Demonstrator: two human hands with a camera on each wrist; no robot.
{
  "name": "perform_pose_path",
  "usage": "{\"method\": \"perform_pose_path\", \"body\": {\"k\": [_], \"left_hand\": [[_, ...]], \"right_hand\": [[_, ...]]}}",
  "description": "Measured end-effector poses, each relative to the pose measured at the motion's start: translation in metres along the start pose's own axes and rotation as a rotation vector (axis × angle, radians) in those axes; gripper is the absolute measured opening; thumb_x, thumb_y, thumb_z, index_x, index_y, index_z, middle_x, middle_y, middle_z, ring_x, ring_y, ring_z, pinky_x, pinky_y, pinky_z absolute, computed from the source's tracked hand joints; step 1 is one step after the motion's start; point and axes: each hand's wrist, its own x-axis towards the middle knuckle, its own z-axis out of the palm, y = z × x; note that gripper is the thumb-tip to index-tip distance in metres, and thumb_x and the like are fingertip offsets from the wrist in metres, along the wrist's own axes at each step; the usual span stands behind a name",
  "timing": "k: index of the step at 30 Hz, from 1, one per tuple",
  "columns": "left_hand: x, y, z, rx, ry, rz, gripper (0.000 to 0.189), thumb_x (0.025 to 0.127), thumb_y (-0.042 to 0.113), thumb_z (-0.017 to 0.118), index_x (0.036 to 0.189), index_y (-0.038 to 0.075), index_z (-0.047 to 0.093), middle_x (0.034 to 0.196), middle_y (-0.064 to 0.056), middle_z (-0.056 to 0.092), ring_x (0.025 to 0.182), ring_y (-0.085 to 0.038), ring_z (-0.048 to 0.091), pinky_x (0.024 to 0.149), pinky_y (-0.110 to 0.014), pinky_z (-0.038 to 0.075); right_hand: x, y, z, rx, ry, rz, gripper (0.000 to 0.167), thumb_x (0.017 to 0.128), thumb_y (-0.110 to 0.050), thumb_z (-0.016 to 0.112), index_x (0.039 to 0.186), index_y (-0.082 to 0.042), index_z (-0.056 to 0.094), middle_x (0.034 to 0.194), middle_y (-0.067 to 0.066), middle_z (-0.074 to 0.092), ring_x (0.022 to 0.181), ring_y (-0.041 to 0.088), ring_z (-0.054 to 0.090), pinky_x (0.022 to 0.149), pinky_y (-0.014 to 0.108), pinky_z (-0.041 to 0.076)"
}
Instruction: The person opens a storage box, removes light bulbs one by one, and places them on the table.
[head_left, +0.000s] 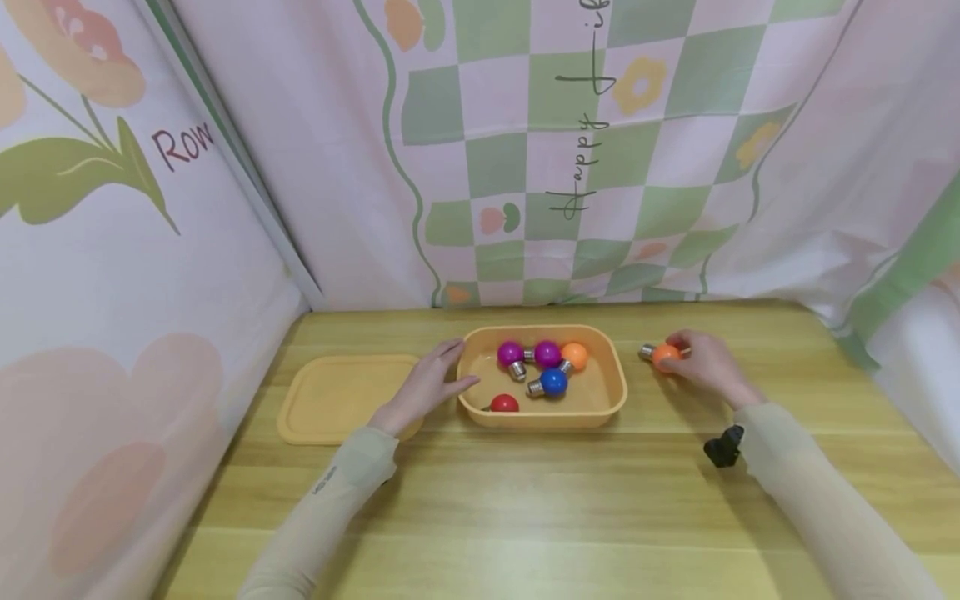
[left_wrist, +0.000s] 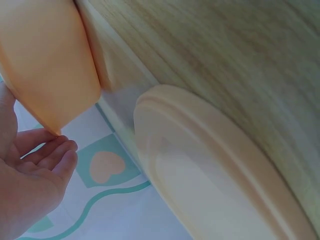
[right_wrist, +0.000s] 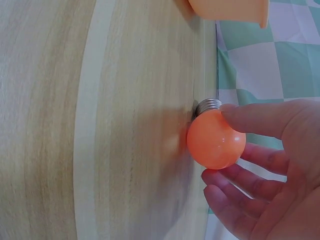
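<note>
On the table sits an orange-yellow plastic box [head_left: 543,421]. Inside it lie two purple light bulbs [head_left: 511,354], an orange bulb [head_left: 574,357], a blue bulb [head_left: 554,382] and a red bulb [head_left: 505,403], partly hidden by the near wall. My left hand [head_left: 429,382] is at the box's left end, fingers loosely extended, fingertips right at the rim and thumb reaching over it. To the right of the box, my right hand [head_left: 707,365] holds another orange light bulb [right_wrist: 216,140] between thumb and fingers, low at the tabletop. Its metal screw base [right_wrist: 207,106] points toward the box.
A matching flat lid [head_left: 337,400] lies left of the box, partly under my left forearm. Behind the table [head_left: 510,517] hangs a checked, flowered curtain [head_left: 585,167]; another printed curtain [head_left: 150,333] closes the left side. A black device [head_left: 724,447] sits at my right wrist.
</note>
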Motion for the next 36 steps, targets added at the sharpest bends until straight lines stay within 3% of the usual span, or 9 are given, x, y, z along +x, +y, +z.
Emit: {"method": "perform_pose_path", "body": {"k": [36], "left_hand": [[-0.0016,0.0007,0.0007,0.026,0.017,0.003,0.072,0.092,0.036,0.069,0.145,-0.005,0.043,0.153,-0.022,0.043,0.142,-0.037,0.043,0.121,-0.046,0.036]], "right_hand": [[-0.0027,-0.0006,-0.0058,-0.010,0.003,0.006,0.057,0.093,-0.024,0.069,0.126,0.018,0.051,0.123,0.042,0.055,0.107,0.054,0.060,0.090,0.062,0.053]]}}
